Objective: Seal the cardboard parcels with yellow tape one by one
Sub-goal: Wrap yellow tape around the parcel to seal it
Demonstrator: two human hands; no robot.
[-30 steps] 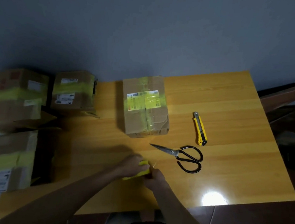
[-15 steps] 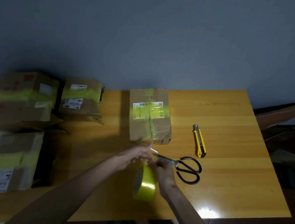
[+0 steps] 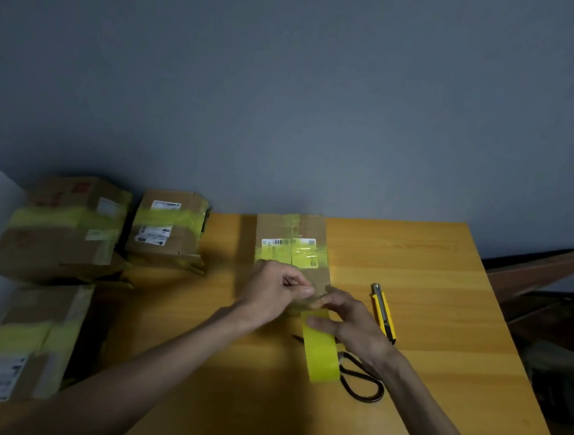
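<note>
A cardboard parcel (image 3: 291, 233) with a white label and a band of yellow tape across its top stands at the back middle of the wooden table (image 3: 444, 298). My left hand (image 3: 272, 295) hovers over the parcel's near end, its thumb and curled fingers pinching what looks like the free end of the tape. Just to its right, my right hand (image 3: 353, 322) grips the yellow tape roll (image 3: 323, 354), which hangs on edge in front of the parcel, above the table. The parcel's near edge is hidden behind both hands.
Black-handled scissors (image 3: 363, 383) lie under the roll, partly hidden. A yellow utility knife (image 3: 384, 312) lies right of my right hand. Three taped parcels sit at the left: (image 3: 68, 227), (image 3: 168, 228), (image 3: 25, 341). A grey wall rises behind the table.
Both hands have moved away from me, from the table's near part up to the parcel's near end. The roll has risen with my right hand, and the view has tilted upward.
</note>
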